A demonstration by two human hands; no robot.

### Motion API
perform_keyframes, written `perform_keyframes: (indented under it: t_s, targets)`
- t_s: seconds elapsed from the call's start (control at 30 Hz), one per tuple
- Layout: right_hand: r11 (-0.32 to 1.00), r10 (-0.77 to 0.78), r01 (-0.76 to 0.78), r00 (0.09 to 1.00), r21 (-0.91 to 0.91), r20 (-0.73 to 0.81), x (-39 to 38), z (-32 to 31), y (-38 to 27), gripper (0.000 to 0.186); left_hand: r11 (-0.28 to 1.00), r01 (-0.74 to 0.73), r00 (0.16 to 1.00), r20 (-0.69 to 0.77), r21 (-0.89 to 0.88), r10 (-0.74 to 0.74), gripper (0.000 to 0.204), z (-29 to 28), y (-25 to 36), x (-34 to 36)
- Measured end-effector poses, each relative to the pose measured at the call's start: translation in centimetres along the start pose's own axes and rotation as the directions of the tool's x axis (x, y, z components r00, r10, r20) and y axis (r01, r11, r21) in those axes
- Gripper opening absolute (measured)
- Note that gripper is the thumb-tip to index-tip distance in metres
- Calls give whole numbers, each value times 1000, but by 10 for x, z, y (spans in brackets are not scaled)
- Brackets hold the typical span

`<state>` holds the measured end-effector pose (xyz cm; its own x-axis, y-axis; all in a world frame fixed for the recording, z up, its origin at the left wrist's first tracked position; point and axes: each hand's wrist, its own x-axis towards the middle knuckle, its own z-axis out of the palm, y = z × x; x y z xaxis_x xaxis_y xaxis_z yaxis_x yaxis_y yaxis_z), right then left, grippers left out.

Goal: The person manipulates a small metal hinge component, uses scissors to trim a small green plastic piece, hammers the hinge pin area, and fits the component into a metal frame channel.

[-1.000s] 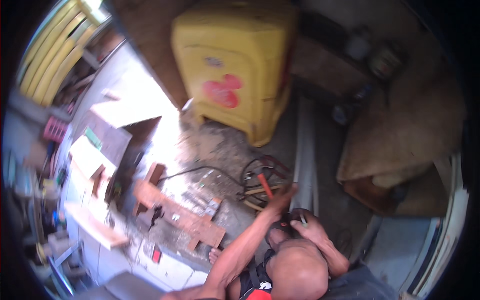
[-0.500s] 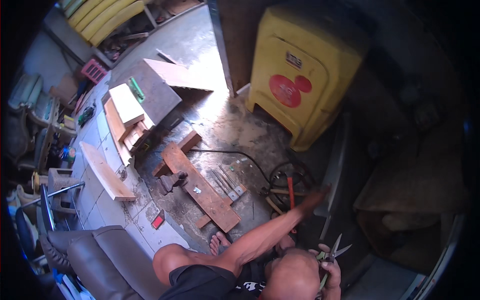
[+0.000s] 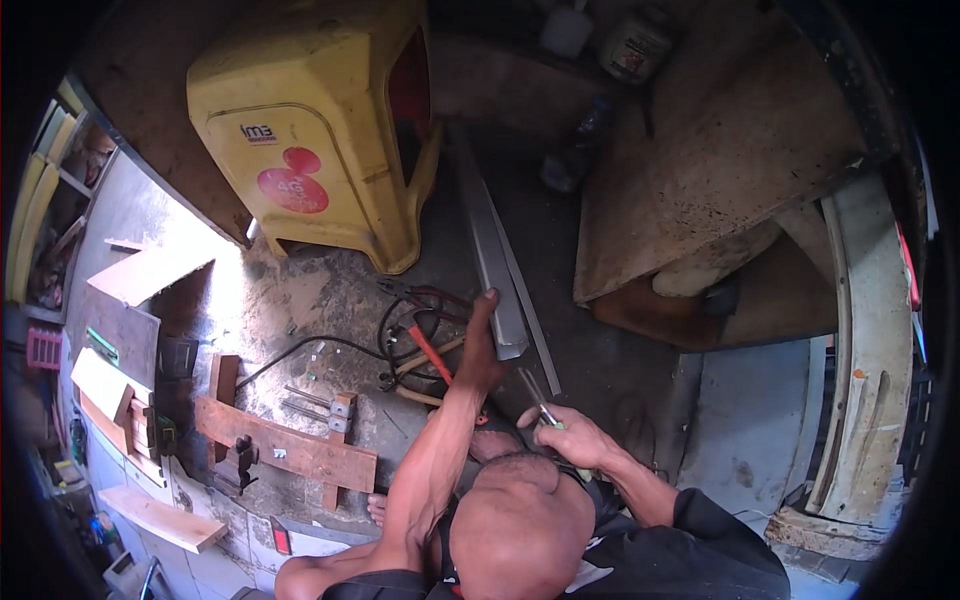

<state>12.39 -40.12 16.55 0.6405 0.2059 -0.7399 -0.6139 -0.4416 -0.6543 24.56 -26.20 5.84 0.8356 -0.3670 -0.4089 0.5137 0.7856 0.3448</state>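
Edges and room, as I log them from my station: yellow plastic stool [image 3: 300,125], far side, left of centre; brown panel [image 3: 700,190], right, its lower edge overhanging; dark floor [image 3: 592,320] open between the panel and the work. Low wooden bench [image 3: 285,440] to the left, an orange-handled hammer [image 3: 430,352] between it and the metal.

Item: grey metal channel [image 3: 486,240], long, running away from me beside the stool, near end just ahead of the hands. Thin metal strip [image 3: 532,330] at its right, angled off.

Left hand [image 3: 482,350]: against the channel's left edge near that end; most fingers hidden, so I cannot tell how tightly they close. Forearm slants up and right.

Right hand [image 3: 573,438]: fingers wrapped round green-handled snips [image 3: 545,412], blades parted, pointing up-left toward the strip. Forearm reaches in from lower right, elbow bent.
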Motion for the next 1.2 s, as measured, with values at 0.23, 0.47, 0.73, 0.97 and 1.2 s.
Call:
perform_keyframes:
  t_s: [0.23, 0.47, 0.73, 0.97, 1.2]
  targets:
    - [898, 60, -89, 995, 432, 82, 32, 5, 11, 43, 997, -16, 1000, -1, 76, 16, 52, -35, -19, 9]
    - [773, 120, -139, 990, 619, 72, 41, 2, 15, 39, 997, -35, 999, -11, 63, 36, 50, -36, -35, 0]
    - [714, 274, -244, 960, 656, 58, 38, -4, 14, 36, 975, -109, 989, -75, 196, 126, 53, -25, -46, -3]
    - [709, 400, -390, 909, 587, 120, 10, -6, 15, 55, 985, -137, 989, -42, 101, 142, 58, -35, -71, -10]
    - [835, 192, -217, 976, 506, 102, -9, -3, 39, 49, 983, -135, 988, -56, 121, 143, 54, -39, -67, -2]
